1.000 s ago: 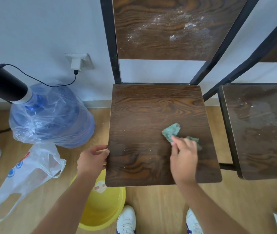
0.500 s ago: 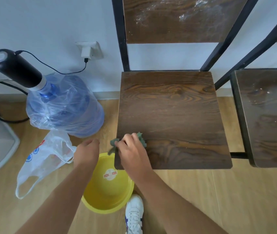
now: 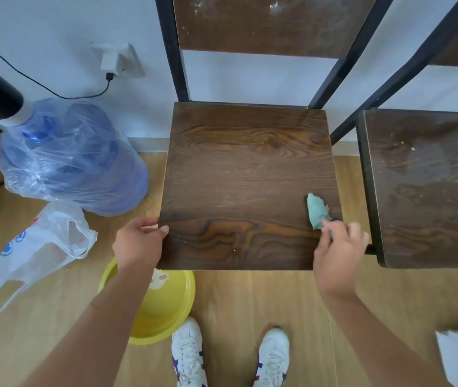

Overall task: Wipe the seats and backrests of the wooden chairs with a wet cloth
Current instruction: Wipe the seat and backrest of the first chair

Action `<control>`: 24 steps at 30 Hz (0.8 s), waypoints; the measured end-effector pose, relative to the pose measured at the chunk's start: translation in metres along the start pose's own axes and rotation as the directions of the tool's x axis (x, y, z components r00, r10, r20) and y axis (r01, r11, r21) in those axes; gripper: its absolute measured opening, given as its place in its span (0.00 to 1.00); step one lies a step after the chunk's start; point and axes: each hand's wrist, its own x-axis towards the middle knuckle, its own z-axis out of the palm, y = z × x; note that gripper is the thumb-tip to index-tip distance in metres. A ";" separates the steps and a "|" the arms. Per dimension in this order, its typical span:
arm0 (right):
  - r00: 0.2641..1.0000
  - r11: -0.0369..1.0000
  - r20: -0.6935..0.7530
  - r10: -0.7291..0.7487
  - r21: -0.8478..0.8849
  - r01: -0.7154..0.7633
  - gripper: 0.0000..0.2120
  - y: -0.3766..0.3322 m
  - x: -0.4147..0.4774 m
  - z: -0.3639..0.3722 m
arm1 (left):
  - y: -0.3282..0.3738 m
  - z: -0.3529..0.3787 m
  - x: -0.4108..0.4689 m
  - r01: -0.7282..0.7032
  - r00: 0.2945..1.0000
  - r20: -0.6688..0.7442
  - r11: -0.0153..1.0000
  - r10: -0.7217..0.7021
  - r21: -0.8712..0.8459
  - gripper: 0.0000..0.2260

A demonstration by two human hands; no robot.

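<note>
A dark wooden chair seat with a black metal frame fills the middle of the view. Its backrest at the top carries white dusty smears. My right hand holds a crumpled green cloth pressed on the seat near its front right edge. My left hand grips the seat's front left corner. A second chair seat stands to the right, speckled with crumbs and dull streaks.
A yellow basin sits on the wooden floor under the seat's front left. A large blue water jug wrapped in plastic stands left, with a white plastic bag beside it. A wall socket holds a plugged cable. My white shoes are below.
My right hand swept the cloth from the seat's front left corner across to its right edge. My left hand moved from beside the basin onto the seat's front left corner.
</note>
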 end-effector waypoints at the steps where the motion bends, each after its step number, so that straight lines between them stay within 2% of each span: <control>1: 1.000 1.000 -0.019 0.019 0.019 -0.018 0.07 -0.011 -0.005 0.005 | -0.001 0.000 0.002 0.015 1.000 0.019 1.000 -0.015 -0.008 0.10; 2: 0.999 0.999 -0.032 0.003 0.050 -0.001 0.08 -0.027 -0.013 0.011 | -0.003 -0.002 0.005 0.024 0.999 0.043 0.999 -0.022 -0.027 0.08; 4: 0.991 0.981 -0.021 -0.134 0.136 0.136 0.09 -0.070 -0.037 0.025 | -0.006 -0.007 0.010 0.057 0.995 0.091 0.994 -0.049 -0.089 0.06; 7: 0.920 0.907 0.116 -0.374 0.255 0.336 0.11 -0.153 -0.078 0.044 | -0.008 -0.017 0.020 0.125 0.987 0.128 0.975 -0.102 -0.184 0.08; 9: 0.868 0.864 0.207 -0.451 0.343 0.367 0.10 -0.203 -0.101 0.052 | -0.005 -0.026 0.024 0.132 0.990 0.066 0.971 -0.121 -0.199 0.09; 12: 0.798 0.820 0.286 -0.530 0.412 0.397 0.09 -0.245 -0.122 0.057 | 0.000 -0.039 0.025 0.064 0.996 -0.052 0.988 -0.072 -0.138 0.08; 15: 0.736 0.769 0.281 -0.616 0.421 0.482 0.06 -0.235 -0.123 0.060 | 0.000 -0.047 0.025 0.005 0.996 -0.090 0.997 -0.013 -0.083 0.07; 17: 0.728 0.748 0.240 -0.642 0.405 0.526 0.05 -0.207 -0.119 0.057 | 0.001 -0.048 0.021 -0.006 0.995 -0.101 0.998 -0.001 -0.069 0.05; 20: 0.755 0.762 0.189 -0.628 0.345 0.548 0.09 -0.152 -0.108 0.045 | 0.005 -0.038 0.018 -0.024 0.997 -0.070 0.999 0.022 -0.032 0.05; 24: 0.822 0.837 0.179 -0.541 0.209 0.505 0.09 -0.071 -0.087 0.026 | 0.009 -0.015 0.008 -0.157 0.986 -0.037 0.985 0.160 0.077 0.12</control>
